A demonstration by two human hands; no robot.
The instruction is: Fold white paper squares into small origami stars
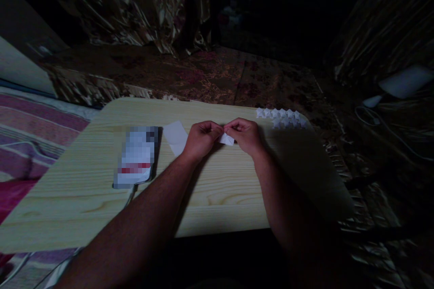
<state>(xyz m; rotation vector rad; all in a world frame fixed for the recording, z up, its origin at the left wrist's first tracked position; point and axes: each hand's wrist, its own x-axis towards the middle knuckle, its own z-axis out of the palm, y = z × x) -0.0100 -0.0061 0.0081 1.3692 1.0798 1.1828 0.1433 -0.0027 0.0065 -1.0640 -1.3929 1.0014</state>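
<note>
A small white piece of paper (226, 139) is pinched between both my hands over the middle of a light wooden table (210, 189). My left hand (200, 139) is closed on its left side, my right hand (244, 134) closed on its right side, fingertips almost touching. Just left of my left hand lies a flat white paper sheet (175, 137). A cluster of several small folded white paper pieces (282, 118) sits at the table's far right corner.
A phone (137, 157) lies on the table's left half, a cable running from its near end. Patterned cloth (203, 72) covers the floor beyond the table. A striped blanket (30, 131) lies left; white cables and a pale object (403, 82) are at right.
</note>
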